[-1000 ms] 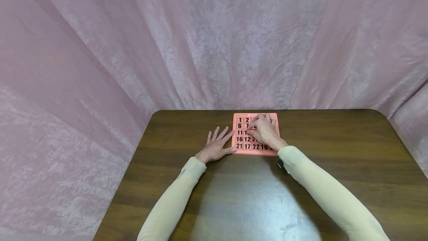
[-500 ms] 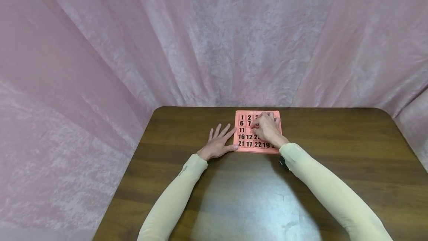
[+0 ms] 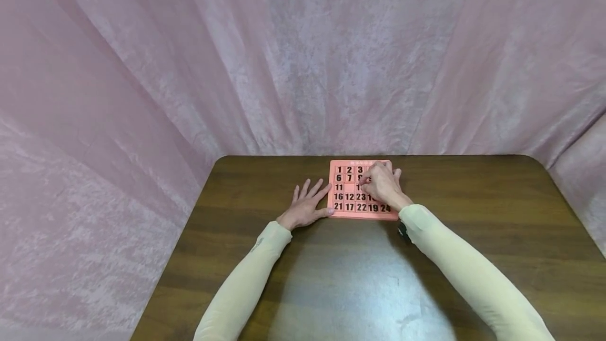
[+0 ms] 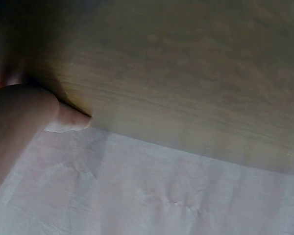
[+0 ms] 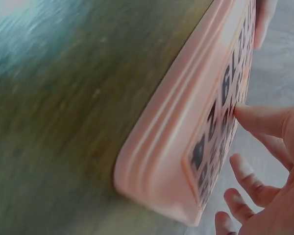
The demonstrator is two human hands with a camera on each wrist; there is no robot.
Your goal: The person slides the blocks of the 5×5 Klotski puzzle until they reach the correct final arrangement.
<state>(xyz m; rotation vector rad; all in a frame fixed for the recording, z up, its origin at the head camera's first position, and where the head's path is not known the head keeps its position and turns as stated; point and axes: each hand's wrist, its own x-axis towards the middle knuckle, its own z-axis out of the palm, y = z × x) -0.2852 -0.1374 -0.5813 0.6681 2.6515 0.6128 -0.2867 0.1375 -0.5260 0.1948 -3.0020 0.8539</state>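
A pink number sliding puzzle (image 3: 363,215) lies near the table's far edge, its black-numbered tiles in rows. A bare pink gap (image 3: 349,187) shows right of the 11 tile. My left hand (image 3: 305,209) rests flat with spread fingers, its thumb and index tips at the puzzle's left edge. My right hand (image 3: 384,186) is over the puzzle's right half and hides several tiles. Its thumb (image 5: 259,119) touches the tiles in the right wrist view, while the other fingers are loosely bent. The left wrist view shows part of the left hand (image 4: 29,117) in shadow.
The brown wooden table (image 3: 483,214) extends to both sides of the puzzle and towards the person. Pink velvet curtain (image 3: 331,57) hangs behind the far edge and along the sides. A small black device (image 3: 402,229) sits at the right cuff.
My right hand has moved slightly right across the puzzle. A third-row tile has slid one place right, leaving the gap beside the 11. My left hand stays at the edge.
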